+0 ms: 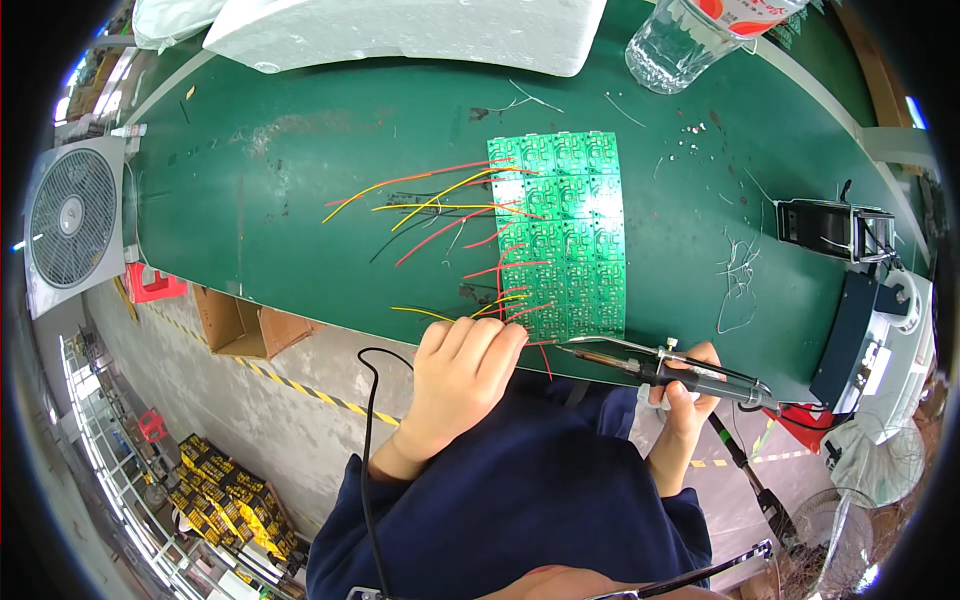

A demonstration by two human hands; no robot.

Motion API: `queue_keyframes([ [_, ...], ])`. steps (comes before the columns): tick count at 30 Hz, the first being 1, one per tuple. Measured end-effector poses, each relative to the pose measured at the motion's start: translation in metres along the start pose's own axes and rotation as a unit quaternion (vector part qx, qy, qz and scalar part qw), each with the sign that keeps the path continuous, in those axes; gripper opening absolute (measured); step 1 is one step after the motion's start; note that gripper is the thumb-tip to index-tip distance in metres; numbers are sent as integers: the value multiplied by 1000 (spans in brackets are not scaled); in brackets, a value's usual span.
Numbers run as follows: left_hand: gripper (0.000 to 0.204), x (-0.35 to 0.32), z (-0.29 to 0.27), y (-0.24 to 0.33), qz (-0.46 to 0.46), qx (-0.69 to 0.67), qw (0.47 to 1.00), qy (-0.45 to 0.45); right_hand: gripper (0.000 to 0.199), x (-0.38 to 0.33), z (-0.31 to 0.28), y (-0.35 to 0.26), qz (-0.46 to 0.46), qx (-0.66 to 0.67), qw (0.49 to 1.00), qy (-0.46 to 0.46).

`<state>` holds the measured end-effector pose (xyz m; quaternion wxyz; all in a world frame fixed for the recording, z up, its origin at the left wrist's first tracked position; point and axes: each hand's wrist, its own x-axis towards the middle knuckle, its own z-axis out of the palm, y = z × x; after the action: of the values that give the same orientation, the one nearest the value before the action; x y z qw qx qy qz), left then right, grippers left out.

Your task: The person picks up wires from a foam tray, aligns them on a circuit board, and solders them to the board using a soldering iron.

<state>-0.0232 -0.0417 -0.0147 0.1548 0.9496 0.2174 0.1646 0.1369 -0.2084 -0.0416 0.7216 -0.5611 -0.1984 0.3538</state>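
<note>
A green circuit board panel (572, 225) divided into many small boards lies on the table, near its front edge. Red wires (437, 236) and yellow wires (357, 203) stick out from its left side. My left hand (465, 365) is at the panel's near left corner, its thumb and fingers pinched on a thin red wire. My right hand (690, 390) grips a soldering iron (660, 373) with a thin metal solder guide along it. The iron's tip points left, close to the panel's near edge and my left fingertips. Whether it touches is too small to tell.
White foam (410, 35) and a clear plastic bottle (680, 45) stand at the back. A black solder reel holder (835, 228) and a dark box-shaped unit (848, 335) are on the right. Wire scraps (738, 270) lie on the green table (290, 230). A fan (72, 213) stands left.
</note>
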Motion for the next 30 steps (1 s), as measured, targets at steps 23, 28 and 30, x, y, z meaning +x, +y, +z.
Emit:
queue_keyframes([
  [23,19,-3,9,10,-19,34,998,56,16,1,-2,3,4,-3,1000,4],
  [28,17,-5,5,10,-23,23,997,69,19,0,-1,3,-7,-11,999,36],
  [30,16,-6,1,6,-33,20,997,72,21,0,-2,3,-14,-12,999,41],
])
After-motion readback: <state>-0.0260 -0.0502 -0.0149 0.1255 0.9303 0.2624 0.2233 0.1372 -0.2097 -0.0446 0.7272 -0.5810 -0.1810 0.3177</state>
